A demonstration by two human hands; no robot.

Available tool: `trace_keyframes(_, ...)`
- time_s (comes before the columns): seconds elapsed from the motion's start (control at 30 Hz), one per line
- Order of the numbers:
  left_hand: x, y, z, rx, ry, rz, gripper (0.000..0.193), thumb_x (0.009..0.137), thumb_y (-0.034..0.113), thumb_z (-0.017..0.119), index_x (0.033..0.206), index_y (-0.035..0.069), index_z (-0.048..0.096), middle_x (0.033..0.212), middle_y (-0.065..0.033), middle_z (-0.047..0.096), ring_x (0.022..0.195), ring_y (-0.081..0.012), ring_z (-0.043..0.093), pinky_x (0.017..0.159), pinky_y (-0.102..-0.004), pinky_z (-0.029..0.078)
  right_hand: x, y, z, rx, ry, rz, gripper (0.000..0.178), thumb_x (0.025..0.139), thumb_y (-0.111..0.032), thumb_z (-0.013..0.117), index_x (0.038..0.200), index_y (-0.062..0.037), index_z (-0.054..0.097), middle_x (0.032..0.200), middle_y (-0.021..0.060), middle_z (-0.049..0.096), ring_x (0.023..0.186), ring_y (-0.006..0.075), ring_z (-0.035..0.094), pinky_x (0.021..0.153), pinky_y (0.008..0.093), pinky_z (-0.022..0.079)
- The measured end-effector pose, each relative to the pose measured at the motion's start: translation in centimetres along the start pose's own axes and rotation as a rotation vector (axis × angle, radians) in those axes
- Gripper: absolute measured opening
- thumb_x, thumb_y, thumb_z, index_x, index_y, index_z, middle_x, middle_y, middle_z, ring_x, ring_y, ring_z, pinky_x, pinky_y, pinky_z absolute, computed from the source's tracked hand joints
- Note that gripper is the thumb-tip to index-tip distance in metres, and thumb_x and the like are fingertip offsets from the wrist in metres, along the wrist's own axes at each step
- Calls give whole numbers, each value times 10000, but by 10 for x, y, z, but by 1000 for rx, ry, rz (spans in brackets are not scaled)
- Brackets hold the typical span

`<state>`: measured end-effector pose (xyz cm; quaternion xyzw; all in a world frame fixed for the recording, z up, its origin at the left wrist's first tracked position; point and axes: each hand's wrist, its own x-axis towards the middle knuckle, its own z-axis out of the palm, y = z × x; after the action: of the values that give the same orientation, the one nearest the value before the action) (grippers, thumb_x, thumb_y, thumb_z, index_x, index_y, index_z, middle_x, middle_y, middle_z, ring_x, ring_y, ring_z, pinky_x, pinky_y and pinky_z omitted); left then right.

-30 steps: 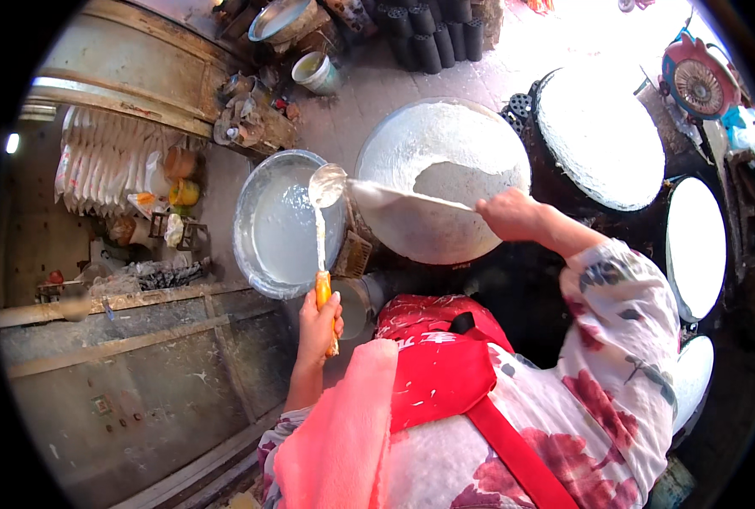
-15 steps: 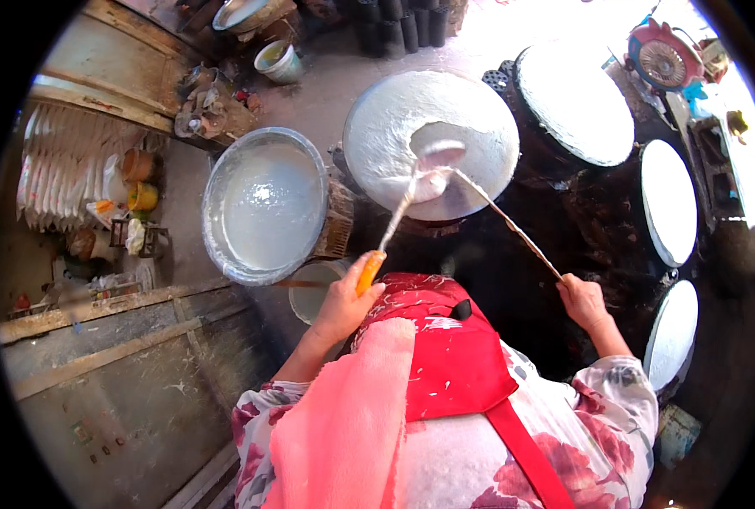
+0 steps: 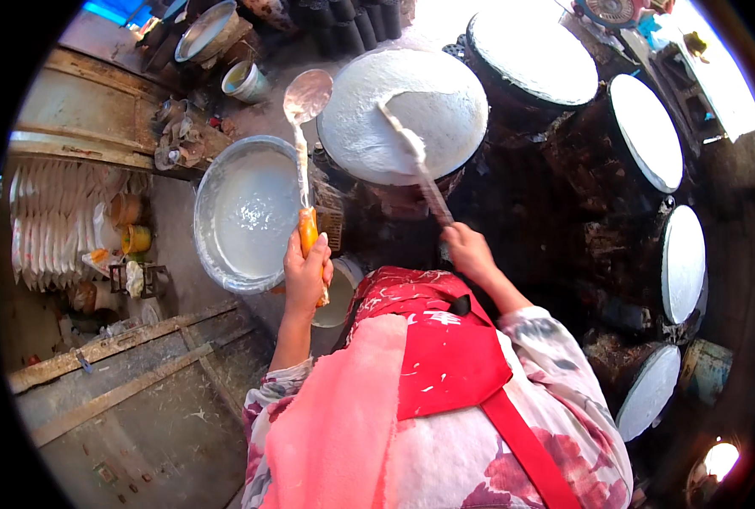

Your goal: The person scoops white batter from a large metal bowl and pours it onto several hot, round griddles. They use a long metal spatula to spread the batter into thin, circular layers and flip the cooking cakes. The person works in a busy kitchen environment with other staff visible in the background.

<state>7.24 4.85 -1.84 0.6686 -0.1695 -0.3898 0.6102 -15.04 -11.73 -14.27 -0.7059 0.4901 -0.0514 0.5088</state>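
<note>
My left hand (image 3: 307, 267) is closed round the orange handle of a ladle (image 3: 310, 92). Wet white batter coats its raised bowl, which hangs between the basin and the middle griddle. My right hand (image 3: 471, 253) grips a thin batter-smeared stick (image 3: 422, 161), partly blurred. The far end of this stick lies on the round griddle (image 3: 445, 119) in front of me. White batter covers much of that griddle, with a smoother, greyer patch right of the stick. To the left stands a wide basin (image 3: 254, 212) of runny white batter.
Dark drums at right carry more white-topped round griddles (image 3: 646, 131), (image 3: 683, 263). A bucket (image 3: 337, 293) stands under my left wrist. Further off are a small pail (image 3: 246, 82), black cylinders (image 3: 343, 30) and a fan (image 3: 611, 10). A lit lamp (image 3: 721, 459) glows at lower right.
The ladle has lifted off the griddle and swung left, bowl up. My right hand has moved left and forward, with the stick now lying across the batter. The view has turned a little right.
</note>
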Motion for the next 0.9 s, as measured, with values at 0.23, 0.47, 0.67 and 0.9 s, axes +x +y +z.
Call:
trace_keyframes(0.23,-9,-2,7,-69,-75,-49,263,961,180,462,1201,84,414,696,-8,432,444,-54,407,397,-187,364,-19,-22,17,-303,-15,-251,289,925,-315,420,923,-52,539,756,240,609,749,430,596,676,525,454)
trace_keyframes(0.47,-6,5,3,-23,-95,-59,311,963,199,455,1248,86,400,690,-12,441,447,-55,417,404,-191,378,15,3,-60,-168,153,51,335,931,-326,397,909,-44,575,861,224,631,858,412,595,746,497,467)
trace_keyframes(0.67,-4,16,13,-16,-66,-50,198,959,231,465,1061,65,438,660,-24,465,436,-76,437,392,-196,369,3,15,-48,-521,1,-268,303,921,-311,427,877,-48,571,757,227,623,764,402,613,695,491,473)
trace_keyframes(0.9,13,15,26,-19,-84,-149,217,965,246,445,1093,70,436,656,-29,467,436,-79,438,394,-196,367,36,5,-87,-409,27,-258,311,930,-309,405,883,-47,565,793,220,619,801,413,596,717,496,465)
